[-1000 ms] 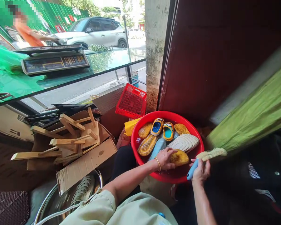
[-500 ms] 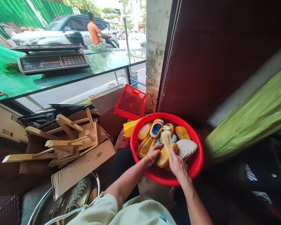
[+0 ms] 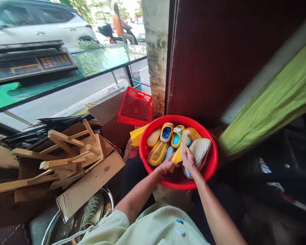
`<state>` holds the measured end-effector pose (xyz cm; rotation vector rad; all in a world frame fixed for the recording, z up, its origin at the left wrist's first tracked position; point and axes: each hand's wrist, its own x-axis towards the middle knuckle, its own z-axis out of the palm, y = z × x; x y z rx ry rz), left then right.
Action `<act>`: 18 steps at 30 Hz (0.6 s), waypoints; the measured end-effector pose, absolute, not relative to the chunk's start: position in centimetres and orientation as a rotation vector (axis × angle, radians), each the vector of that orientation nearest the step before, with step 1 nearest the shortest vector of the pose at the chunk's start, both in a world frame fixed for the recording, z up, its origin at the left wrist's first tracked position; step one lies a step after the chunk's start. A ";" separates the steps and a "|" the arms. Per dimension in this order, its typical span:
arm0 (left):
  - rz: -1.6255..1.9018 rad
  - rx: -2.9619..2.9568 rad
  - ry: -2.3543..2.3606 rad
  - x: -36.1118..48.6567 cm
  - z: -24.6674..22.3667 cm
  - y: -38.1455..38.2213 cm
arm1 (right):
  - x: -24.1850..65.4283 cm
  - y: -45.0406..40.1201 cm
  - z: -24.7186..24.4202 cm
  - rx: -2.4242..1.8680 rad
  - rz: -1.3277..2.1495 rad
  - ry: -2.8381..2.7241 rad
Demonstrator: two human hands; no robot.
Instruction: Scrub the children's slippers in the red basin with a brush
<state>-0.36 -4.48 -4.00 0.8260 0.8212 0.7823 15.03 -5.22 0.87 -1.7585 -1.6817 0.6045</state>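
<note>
Both of my hands are over a red basin (image 3: pixel 143 158) of water and footwear. My left hand (image 3: pixel 170 164) is closed on a yellow slipper (image 3: pixel 177 156), tilted on its side. In my right hand (image 3: pixel 190 160) is a pale scrubbing brush (image 3: pixel 185 139), its head against or just beside that slipper; the exact contact is hard to see. Around them lie a yellow clog with a blue inside (image 3: pixel 166 132), one with a teal inside (image 3: pixel 176 137), a yellow sole facing up (image 3: pixel 158 153) and a white ridged shoe (image 3: pixel 201 149). Something light blue shows below my right hand.
Left of the basin are a red plastic crate (image 3: pixel 135 107), a yellow object (image 3: pixel 139 135) and wooden stools (image 3: pixel 73 146) on cardboard. A metal basin (image 3: pixel 109 197) with a grey-green shoe sits at lower left. Green cloth (image 3: pixel 270 105) hangs at right. A scale (image 3: pixel 33 64) rests on the glass counter.
The yellow slipper has turned from sole-up onto its side in my left hand. The brush has shifted with my right hand. My view has swung a little; outside, the motorbike rider has moved away.
</note>
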 end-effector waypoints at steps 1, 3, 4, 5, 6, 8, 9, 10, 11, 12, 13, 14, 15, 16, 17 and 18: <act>0.823 0.799 0.825 -0.4 -3.9 -4.3 | 15.5 -6.4 1.0 -1.777 0.580 -1.755; 0.875 0.778 0.832 -0.5 -3.9 -3.9 | 16.0 -9.1 1.1 -1.816 0.578 -1.944; 0.892 0.767 0.848 -0.5 -3.9 -3.8 | 16.0 -10.4 1.1 -1.839 0.591 -2.033; 0.898 0.764 0.858 -0.6 -3.9 -3.8 | 15.9 -11.6 1.2 -1.868 0.604 -2.105; 0.904 0.772 0.867 -0.6 -3.8 -3.7 | 15.8 -12.5 1.3 -1.910 0.604 -2.150; 0.904 0.824 0.874 -0.7 -3.8 -3.8 | 15.5 -13.0 1.7 -2.026 0.570 -2.170; 0.906 0.855 0.877 -0.7 -3.7 -3.8 | 15.5 -12.7 2.0 -2.087 0.553 -2.158; 0.912 0.880 0.883 -0.7 -3.7 -3.9 | 15.6 -12.0 2.3 -2.138 0.546 -2.134; 0.915 0.893 0.889 -0.7 -3.6 -3.9 | 15.7 -11.0 2.7 -2.179 0.560 -2.093; 0.916 0.891 0.893 -0.7 -3.5 -4.0 | 16.0 -9.9 3.0 -2.185 0.605 -2.039; 0.915 0.880 0.895 -0.7 -3.4 -4.0 | 16.4 -8.7 3.3 -2.172 0.650 -1.953; 0.915 0.863 0.897 -0.7 -3.4 -4.1 | 16.9 -7.6 3.6 -2.152 0.679 -1.867; 0.913 0.849 0.898 -0.7 -3.3 -4.2 | 17.4 -6.5 3.8 -2.123 0.697 -1.807; 0.911 0.838 0.900 -0.8 -3.2 -4.2 | 18.0 -5.6 4.0 -2.086 0.708 -1.764; 0.913 0.830 0.904 -0.9 -3.1 -4.2 | 18.4 -5.0 4.2 -2.045 0.718 -1.743; 0.914 0.815 0.906 -1.0 -3.0 -4.1 | 18.8 -4.6 4.3 -1.997 0.732 -1.739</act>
